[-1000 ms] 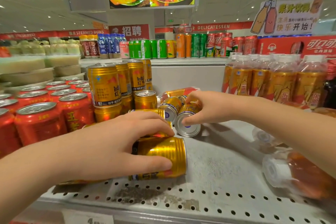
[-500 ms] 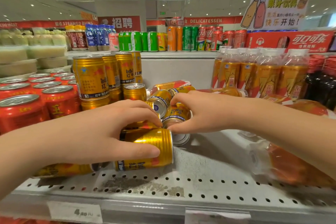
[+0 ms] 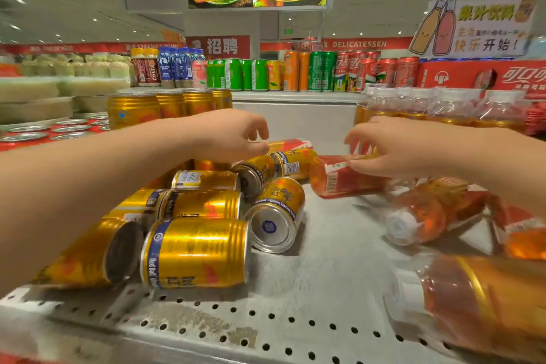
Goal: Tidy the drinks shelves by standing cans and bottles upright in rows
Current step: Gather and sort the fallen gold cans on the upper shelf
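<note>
Several gold cans lie on their sides in a heap on the grey perforated shelf (image 3: 325,289); the nearest gold can (image 3: 198,251) points left-right, and another (image 3: 276,213) shows its base. My left hand (image 3: 230,136) hovers over the back of the heap, fingers loosely curled, holding nothing. My right hand (image 3: 393,148) is spread, its fingertips on a fallen red-labelled bottle (image 3: 339,179). More tea bottles (image 3: 422,213) lie toppled at the right, one large (image 3: 487,301) in the near corner. Gold cans (image 3: 133,109) stand upright in a row at the back left.
Red cans (image 3: 29,139) stand in rows at the far left. Upright tea bottles (image 3: 443,106) line the back right. A higher shelf behind carries green, orange and red soda cans (image 3: 295,74). Bare shelf surface shows between the can heap and the fallen bottles.
Both hands let go of the gold cans they held and rose toward the back. The left now hangs over the heap; the right has shifted right onto the red-labelled bottle.
</note>
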### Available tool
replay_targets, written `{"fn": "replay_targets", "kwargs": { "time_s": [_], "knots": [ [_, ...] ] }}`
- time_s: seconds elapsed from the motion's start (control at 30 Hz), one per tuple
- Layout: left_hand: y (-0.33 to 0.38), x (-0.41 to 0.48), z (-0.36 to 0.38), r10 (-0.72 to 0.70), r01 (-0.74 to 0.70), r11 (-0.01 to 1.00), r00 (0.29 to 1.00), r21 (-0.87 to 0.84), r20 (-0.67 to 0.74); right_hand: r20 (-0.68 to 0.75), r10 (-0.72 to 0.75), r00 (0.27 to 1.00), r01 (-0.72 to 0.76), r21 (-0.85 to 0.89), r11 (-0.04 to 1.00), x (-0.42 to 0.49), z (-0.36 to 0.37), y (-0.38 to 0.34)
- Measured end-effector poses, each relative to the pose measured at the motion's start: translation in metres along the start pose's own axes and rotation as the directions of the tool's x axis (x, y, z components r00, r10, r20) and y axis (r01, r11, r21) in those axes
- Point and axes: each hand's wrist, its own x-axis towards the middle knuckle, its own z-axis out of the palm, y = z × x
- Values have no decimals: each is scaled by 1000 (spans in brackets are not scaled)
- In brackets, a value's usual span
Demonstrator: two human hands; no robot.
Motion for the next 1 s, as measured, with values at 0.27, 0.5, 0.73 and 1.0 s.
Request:
{"fn": "replay_targets", "kwargs": {
  "time_s": [0.27,0.5,0.73,1.0],
  "knots": [
    [-26,87,27,-156,136,981,976,135,150,174,-13,985,24,-63,998,40,18,20],
    [-41,140,41,-175,161,985,914,68,367,164,-107,981,109,-6,994,60,37,13],
    [-41,152,52,-185,224,974,883,-41,432,163,-81,983,77,32,997,60,37,15],
    [-26,140,38,-46,53,995,996,-88,77,148,5,989,8,-85,996,46,28,25]
  ]
}}
